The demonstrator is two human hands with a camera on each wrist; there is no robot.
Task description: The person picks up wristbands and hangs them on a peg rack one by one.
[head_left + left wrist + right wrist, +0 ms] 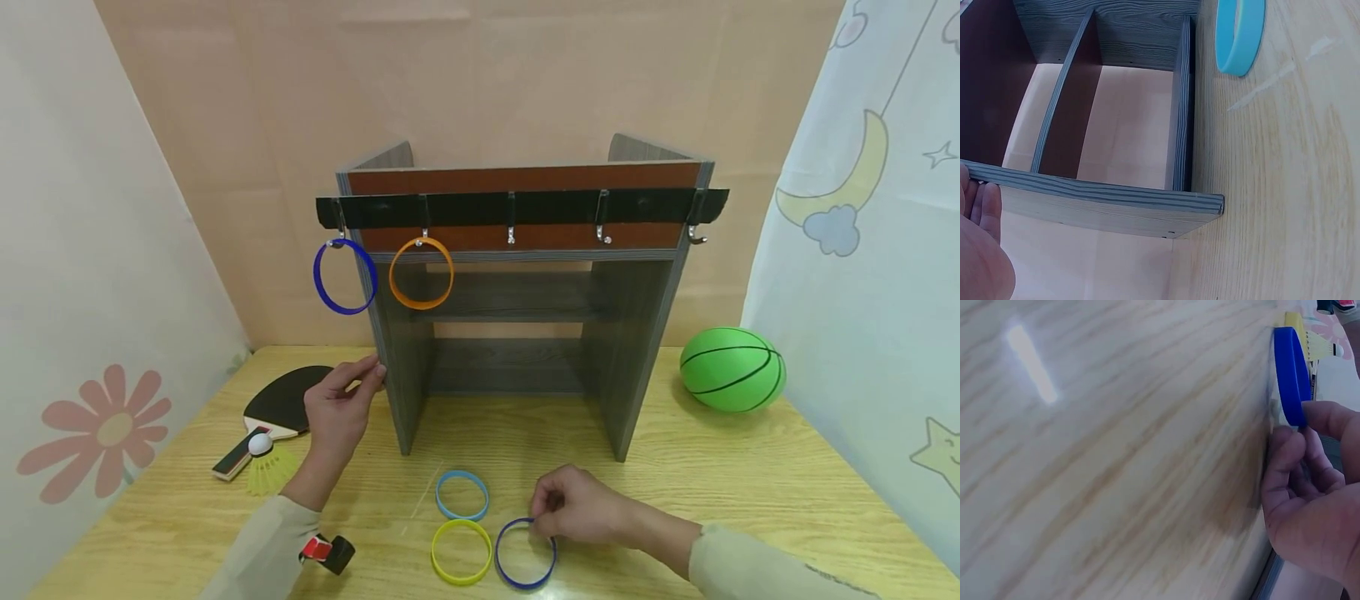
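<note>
My left hand (341,404) holds the front edge of the left side panel of a grey wood-grain shelf (645,333), thumb at the edge. In the left wrist view its fingers (990,209) lie against the panel's outer face. My right hand (581,506) pinches the edge of a dark blue wristband (1288,372) at the table's front. Beside that band lie a yellow wristband (433,560) and a light blue wristband (439,502). Another blue wristband (318,287) and an orange wristband (451,287) hang from the two leftmost hooks of a black strip (465,210).
Three hooks to the right, including the middle hook (512,235), carry no band. A table-tennis paddle (281,404), a white ball (260,444) and a yellow shuttlecock (272,473) lie at the left. A green ball (732,369) sits on the table at the right.
</note>
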